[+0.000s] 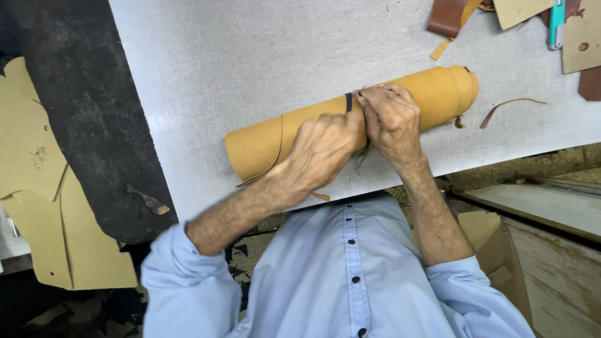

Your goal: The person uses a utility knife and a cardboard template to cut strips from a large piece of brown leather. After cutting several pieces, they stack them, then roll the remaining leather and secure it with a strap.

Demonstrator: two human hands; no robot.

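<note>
A rolled-up sheet of tan leather lies slantwise on a grey-white work table. A dark band wraps around the roll near its middle. My left hand grips the roll and the band from the near side. Pressed against the band from the right, my right hand pinches it with its fingertips. Both hands touch each other over the roll. The band's ends are hidden under my fingers.
Leather scraps, cardboard patterns and a teal tool lie at the table's far right. A thin leather strip curls beside the roll. Cardboard pieces and a dark mat lie at the left. Wooden boxes stand lower right.
</note>
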